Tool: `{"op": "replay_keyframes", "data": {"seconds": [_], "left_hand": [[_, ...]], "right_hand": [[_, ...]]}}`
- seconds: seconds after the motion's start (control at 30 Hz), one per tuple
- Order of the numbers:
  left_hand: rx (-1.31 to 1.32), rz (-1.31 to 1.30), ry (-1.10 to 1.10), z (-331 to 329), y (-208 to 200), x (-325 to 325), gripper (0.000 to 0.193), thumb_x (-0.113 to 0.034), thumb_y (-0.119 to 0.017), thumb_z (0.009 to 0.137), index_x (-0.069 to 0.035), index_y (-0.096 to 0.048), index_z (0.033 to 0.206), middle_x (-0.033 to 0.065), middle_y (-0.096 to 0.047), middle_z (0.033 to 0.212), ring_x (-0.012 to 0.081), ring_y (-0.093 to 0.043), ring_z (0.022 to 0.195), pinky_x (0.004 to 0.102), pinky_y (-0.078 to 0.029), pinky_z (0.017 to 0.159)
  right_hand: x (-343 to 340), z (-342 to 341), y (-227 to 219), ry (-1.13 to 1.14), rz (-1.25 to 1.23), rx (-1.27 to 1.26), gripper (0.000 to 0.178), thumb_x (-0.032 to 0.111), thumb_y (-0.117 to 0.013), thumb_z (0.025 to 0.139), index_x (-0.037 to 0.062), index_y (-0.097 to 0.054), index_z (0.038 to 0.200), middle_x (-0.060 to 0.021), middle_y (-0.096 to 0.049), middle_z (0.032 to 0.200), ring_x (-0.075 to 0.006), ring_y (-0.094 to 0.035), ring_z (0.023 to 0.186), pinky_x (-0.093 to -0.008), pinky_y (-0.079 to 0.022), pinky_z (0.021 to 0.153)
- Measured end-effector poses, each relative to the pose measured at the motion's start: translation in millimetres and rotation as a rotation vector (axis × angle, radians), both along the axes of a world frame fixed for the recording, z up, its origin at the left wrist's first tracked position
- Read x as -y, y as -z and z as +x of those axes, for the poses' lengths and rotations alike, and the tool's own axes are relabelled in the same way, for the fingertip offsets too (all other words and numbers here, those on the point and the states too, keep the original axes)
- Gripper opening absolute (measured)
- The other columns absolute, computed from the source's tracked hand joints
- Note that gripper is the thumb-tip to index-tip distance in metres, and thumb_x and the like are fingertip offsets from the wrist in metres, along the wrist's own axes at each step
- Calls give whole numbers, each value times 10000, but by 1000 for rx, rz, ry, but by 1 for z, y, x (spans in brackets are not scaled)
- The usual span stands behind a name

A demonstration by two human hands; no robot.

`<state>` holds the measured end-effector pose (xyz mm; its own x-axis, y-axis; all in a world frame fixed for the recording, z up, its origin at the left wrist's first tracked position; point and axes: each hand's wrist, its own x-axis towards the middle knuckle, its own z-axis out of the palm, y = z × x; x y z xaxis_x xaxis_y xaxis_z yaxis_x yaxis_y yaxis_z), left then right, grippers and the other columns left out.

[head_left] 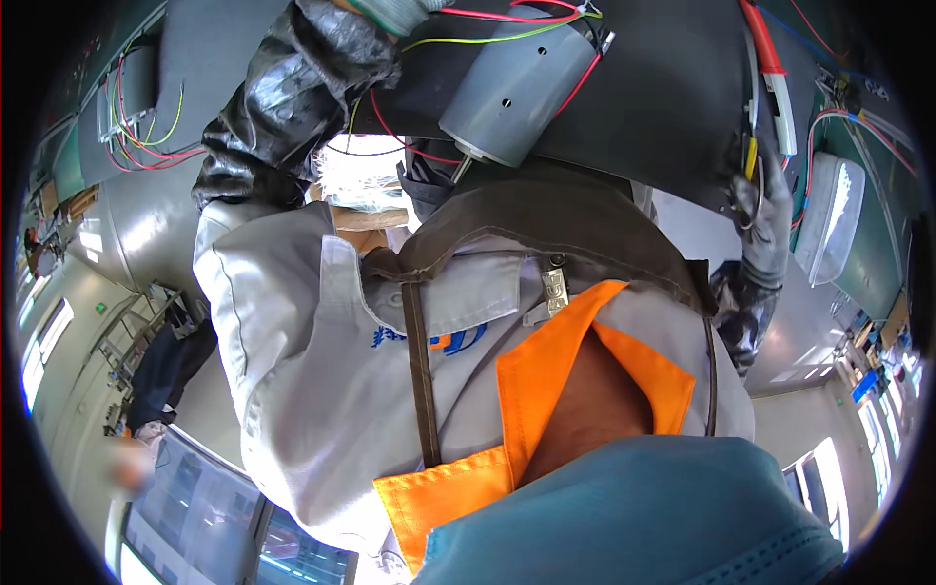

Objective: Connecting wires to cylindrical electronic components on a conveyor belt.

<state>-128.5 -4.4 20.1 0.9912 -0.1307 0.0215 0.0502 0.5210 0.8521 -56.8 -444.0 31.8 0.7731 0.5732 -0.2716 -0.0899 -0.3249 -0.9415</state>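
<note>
My left hand [398,14], in a grey-green knitted glove, is at the top edge beside red and yellow-green wires; its fingers are cut off by the frame. A grey metal cylinder resembling a motor [522,88], with a shaft at its near end, lies on the dark work surface [643,107]. Wires run from its far end. My right hand [765,210], in a grey glove, is at the surface's right edge. Its fingers look closed around a thin tool with a yellow part [750,158]. Just above is a red and white handle [770,73].
On the left stands a second dark cylinder [139,78] with red and yellow-green wires. A white oblong lamp-like housing [832,219] is at the right, with red and blue wires nearby. Clear plastic wrapping [361,180] shows below the surface. Another person [166,380] is at the far left.
</note>
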Motion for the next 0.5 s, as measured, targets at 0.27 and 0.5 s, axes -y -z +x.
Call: {"op": "replay_keyframes", "data": {"seconds": [0.27, 0.5], "left_hand": [[-179, -136, 86, 3, -8, 2, 321, -193, -492, 1093, 52, -624, 1252, 119, -718, 1075, 194, -698, 964, 345, -578, 881], [99, 370, -117, -7, -11, 2, 331, -224, -519, 1074, 54, -651, 1197, 133, -725, 1087, 209, -698, 975, 339, -562, 897]], "right_hand": [[-115, 31, -5, -754, -84, 693, 684, 403, -728, 960, 15, -494, 1472, -146, -688, 1110, -161, -670, 961, -324, -524, 809], [-133, 14, -43, -702, -569, 534, 623, 352, -766, 931, 64, -551, 1440, -98, -751, 1033, -103, -635, 756, -266, -531, 747]]}}
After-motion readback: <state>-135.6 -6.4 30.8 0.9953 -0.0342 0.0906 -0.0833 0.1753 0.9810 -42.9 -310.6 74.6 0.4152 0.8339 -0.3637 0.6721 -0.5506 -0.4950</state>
